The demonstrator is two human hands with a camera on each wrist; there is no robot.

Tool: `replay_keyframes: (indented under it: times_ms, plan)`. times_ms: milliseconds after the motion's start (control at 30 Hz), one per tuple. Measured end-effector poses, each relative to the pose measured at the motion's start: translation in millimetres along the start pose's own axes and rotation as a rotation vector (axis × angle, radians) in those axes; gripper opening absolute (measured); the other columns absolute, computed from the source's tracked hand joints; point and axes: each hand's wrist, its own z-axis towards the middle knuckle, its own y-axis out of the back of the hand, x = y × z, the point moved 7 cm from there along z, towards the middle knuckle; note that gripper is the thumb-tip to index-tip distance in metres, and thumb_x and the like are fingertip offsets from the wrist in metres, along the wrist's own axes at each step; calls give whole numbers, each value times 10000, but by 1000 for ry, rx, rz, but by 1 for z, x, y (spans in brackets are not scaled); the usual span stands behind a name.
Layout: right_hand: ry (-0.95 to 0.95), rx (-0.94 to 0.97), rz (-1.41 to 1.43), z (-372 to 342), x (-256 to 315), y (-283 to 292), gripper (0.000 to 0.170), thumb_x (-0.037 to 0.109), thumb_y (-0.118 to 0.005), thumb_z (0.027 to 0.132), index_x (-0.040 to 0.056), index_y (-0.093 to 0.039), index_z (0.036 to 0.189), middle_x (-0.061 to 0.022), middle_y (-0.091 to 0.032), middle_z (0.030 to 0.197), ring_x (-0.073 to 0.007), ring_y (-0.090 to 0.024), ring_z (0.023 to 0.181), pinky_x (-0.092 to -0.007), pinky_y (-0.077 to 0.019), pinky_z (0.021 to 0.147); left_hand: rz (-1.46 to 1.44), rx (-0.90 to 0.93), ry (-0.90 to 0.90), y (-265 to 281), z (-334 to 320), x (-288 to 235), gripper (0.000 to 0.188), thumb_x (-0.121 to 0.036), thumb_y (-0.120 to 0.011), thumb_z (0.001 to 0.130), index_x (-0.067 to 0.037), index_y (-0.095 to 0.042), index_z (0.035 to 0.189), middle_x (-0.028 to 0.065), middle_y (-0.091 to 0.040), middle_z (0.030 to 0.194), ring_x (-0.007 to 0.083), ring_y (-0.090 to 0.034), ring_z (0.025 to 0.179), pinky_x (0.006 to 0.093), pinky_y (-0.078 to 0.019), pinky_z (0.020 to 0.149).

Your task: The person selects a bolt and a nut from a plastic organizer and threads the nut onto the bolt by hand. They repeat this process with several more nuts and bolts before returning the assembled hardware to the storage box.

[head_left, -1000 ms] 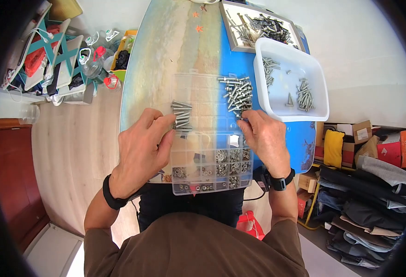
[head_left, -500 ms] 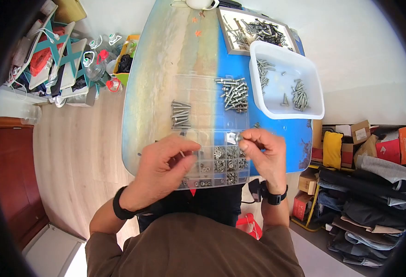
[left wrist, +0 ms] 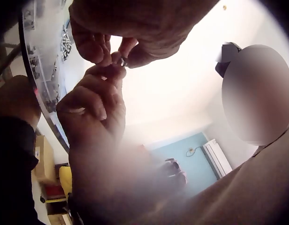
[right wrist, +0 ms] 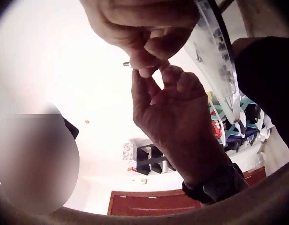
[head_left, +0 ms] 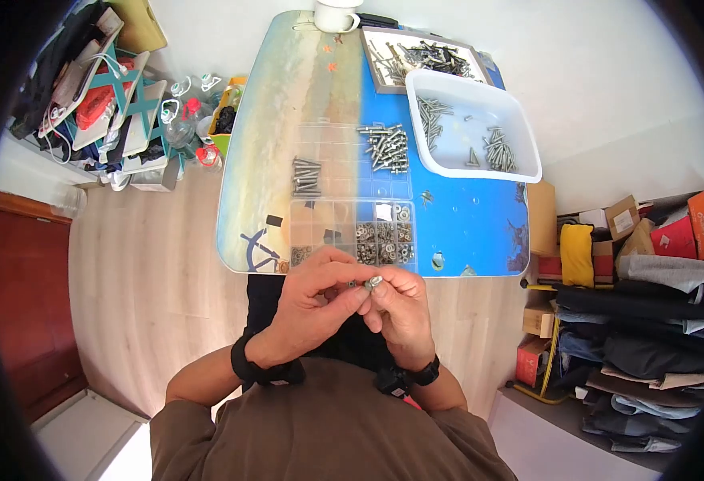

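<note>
Both hands meet in front of the table's near edge, fingertips together around a small shiny bolt (head_left: 373, 282). My left hand (head_left: 312, 298) pinches it between thumb and forefinger, and my right hand (head_left: 404, 309) pinches it from the other side. In the right wrist view the bolt's end (right wrist: 126, 64) pokes out past the fingertips; most of it is hidden. Beyond the hands lies a clear divided case (head_left: 312, 232) with nuts and washers (head_left: 384, 240) in its compartments. On its opened lid are a row of bolts (head_left: 307, 176) and a larger bolt pile (head_left: 385, 150).
A white plastic tub (head_left: 532, 152) with loose screws stands at the table's right. Behind it is a shallow box (head_left: 380, 74) of mixed screws, and a white mug (head_left: 337, 16) sits at the far edge. Folded clothes (head_left: 640, 361) fill a rack on the right.
My left hand has left the bolt row and my right hand the bolt pile. Passing over the case, both have drawn back toward the body and come together around the small bolt.
</note>
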Motion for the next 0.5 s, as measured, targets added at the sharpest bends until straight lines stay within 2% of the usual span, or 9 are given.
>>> replay_keyframes:
  times_ms: [100, 200, 267, 300, 367, 400, 467, 500]
  plan:
    - [-19, 1, 54, -4, -6, -2, 247, 212, -586, 1010, -10, -681, 1056, -38, -647, 737, -63, -516, 519, -190, -389, 453, -45, 42, 89, -7, -5, 6, 270, 8, -625, 926, -2, -655, 1194, 98, -554, 1115, 92, -627, 762, 205, -532, 558]
    - [-58, 4, 111, -9, -18, 0, 259, 232, -574, 1017, -5, -671, 1060, -33, -647, 741, -63, -515, 523, -192, -385, 458, -111, -25, 71, -9, -12, 15, 240, -7, -629, 928, 4, -657, 1166, 87, -547, 1100, 88, -620, 747, 205, -534, 560]
    - [-103, 12, 160, -11, -26, 1, 260, 236, -570, 1019, -2, -664, 1064, -33, -651, 746, -64, -517, 524, -193, -383, 461, -193, -64, 192, -10, -14, 23, 185, -19, -634, 929, 14, -663, 1109, 71, -542, 1103, 81, -613, 732, 209, -523, 555]
    - [-125, 30, 147, -11, -29, 0, 259, 236, -566, 1020, -1, -659, 1067, -35, -653, 754, -63, -524, 531, -198, -388, 467, -191, -62, 191, -11, -14, 23, 185, -19, -634, 929, 14, -663, 1109, 71, -542, 1103, 81, -613, 732, 209, -523, 555]
    - [-146, 50, 133, -12, -31, 1, 257, 236, -563, 1021, 1, -654, 1070, -37, -656, 763, -63, -532, 539, -202, -392, 472, 29, -131, 106, -7, -14, 16, 162, -38, -704, 862, -23, -694, 1023, 72, -608, 1009, 97, -606, 740, 228, -490, 608]
    - [-107, 70, 35, -12, -29, 3, 258, 233, -555, 1024, 1, -656, 1075, -39, -658, 770, -67, -535, 543, -204, -397, 482, 32, -132, 106, -5, -14, 15, 162, -38, -704, 862, -23, -694, 1023, 72, -608, 1009, 97, -606, 740, 228, -490, 608]
    - [-69, 89, -61, -14, -24, 5, 260, 230, -548, 1027, 1, -658, 1080, -41, -660, 777, -71, -538, 548, -206, -401, 493, 292, -91, -45, -6, -13, -2, 180, -31, -701, 857, -24, -691, 1037, 95, -627, 1024, 121, -618, 713, 243, -502, 593]
    - [-20, 109, -191, -13, -16, 4, 232, 186, -546, 1018, -6, -664, 1072, -39, -657, 778, -74, -550, 571, -210, -416, 511, 293, -90, -45, -6, -13, -6, 180, -31, -701, 857, -24, -691, 1037, 95, -627, 1024, 121, -618, 713, 243, -502, 593]
